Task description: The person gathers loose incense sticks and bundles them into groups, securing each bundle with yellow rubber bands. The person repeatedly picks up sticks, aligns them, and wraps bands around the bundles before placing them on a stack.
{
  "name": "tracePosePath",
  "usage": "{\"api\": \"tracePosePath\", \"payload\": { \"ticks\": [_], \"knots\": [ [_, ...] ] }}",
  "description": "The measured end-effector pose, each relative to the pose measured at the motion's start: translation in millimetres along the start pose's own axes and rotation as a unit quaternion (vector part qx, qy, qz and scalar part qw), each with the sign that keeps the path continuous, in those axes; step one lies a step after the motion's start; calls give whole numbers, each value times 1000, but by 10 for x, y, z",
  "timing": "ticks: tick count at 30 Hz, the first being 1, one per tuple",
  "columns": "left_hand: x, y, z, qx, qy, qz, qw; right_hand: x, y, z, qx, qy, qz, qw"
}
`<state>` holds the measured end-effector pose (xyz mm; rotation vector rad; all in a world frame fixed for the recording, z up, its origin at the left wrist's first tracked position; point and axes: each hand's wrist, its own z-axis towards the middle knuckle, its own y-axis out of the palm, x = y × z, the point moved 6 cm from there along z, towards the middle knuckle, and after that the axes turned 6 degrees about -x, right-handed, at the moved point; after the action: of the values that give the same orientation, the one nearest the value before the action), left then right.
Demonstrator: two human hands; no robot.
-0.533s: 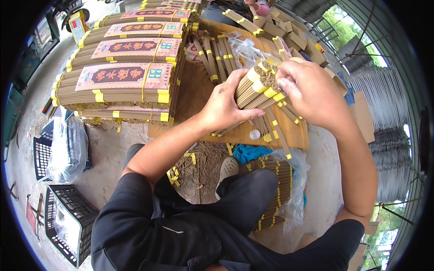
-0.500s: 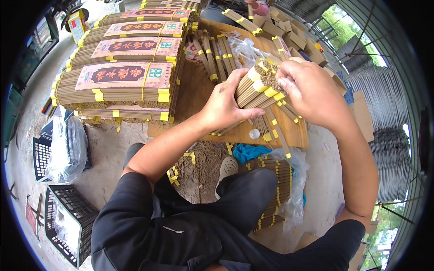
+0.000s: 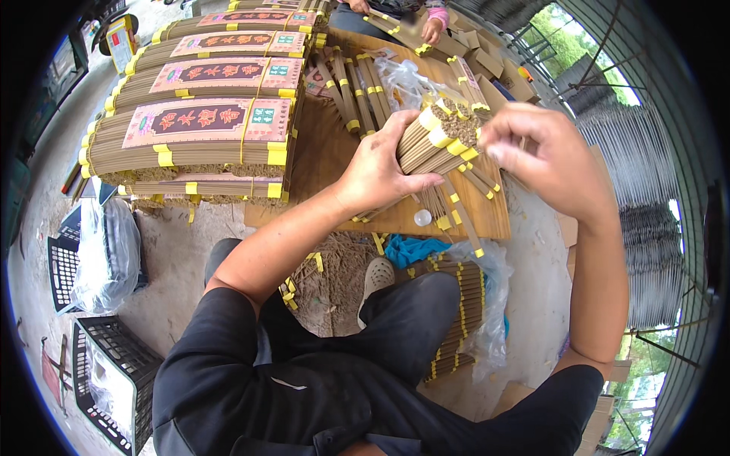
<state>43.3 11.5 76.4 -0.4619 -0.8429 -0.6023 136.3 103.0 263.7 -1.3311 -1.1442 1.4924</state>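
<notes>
1. Left hand (image 3: 378, 169) wrapped around a bundle of incense sticks (image 3: 428, 141), fingers closed over its top and thumb pressed along its near side; firmly gripped.
2. Bundle held tilted above the wooden board (image 3: 327, 152), stick ends pointing up and to the right, yellow bands (image 3: 439, 137) around it near those ends.
3. Right hand (image 3: 547, 156) just beside the bundle's banded end, fingertips pinched together against a yellow band; fingers nearly closed, holding at most the band's edge, though whether anything is actually pinched cannot be told.
4. More banded incense bundles (image 3: 456, 209) lying flat on the board under both hands, touching one another.
5. Small round clear object (image 3: 423, 218) resting on the board near its front edge.
6. Large flat packs of incense (image 3: 199, 137) with red labels and yellow straps stacked in steps to the left of the board.
7. Clear plastic bag (image 3: 403, 76) lying on the board's far part.
8. Another person's hand (image 3: 432, 32) at the far end of the board, well apart.
9. Black plastic crates (image 3: 106, 380) on the ground at lower left.
10. Bag of banded incense bundles (image 3: 468, 304) on the ground below the board, beside the knee.
</notes>
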Motion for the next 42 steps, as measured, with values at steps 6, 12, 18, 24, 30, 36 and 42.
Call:
{"api": "tracePosePath", "payload": {
  "ticks": [6,12,18,24,30,36,42],
  "knots": [
    [-4,6,6,-10,-6,13,1000,51,-8,-50,35,44,-21,998],
    [-8,1,-3,-4,-4,25,1000,71,150,43,24,53,-21,998],
    [-19,15,1,9,0,15,1000,79,180,71,-18,146,-47,988],
    [-18,39,-3,11,5,49,999,-65,167,134,-25,53,-169,984],
    [-57,81,5,20,17,46,999,-72,214,188,-54,37,-282,957],
    [-20,40,-3,22,-5,25,999,-312,157,229,-47,-50,-266,961],
    [-4,39,0,17,3,39,999,-280,183,187,-10,-131,-244,961]
  ]
}}
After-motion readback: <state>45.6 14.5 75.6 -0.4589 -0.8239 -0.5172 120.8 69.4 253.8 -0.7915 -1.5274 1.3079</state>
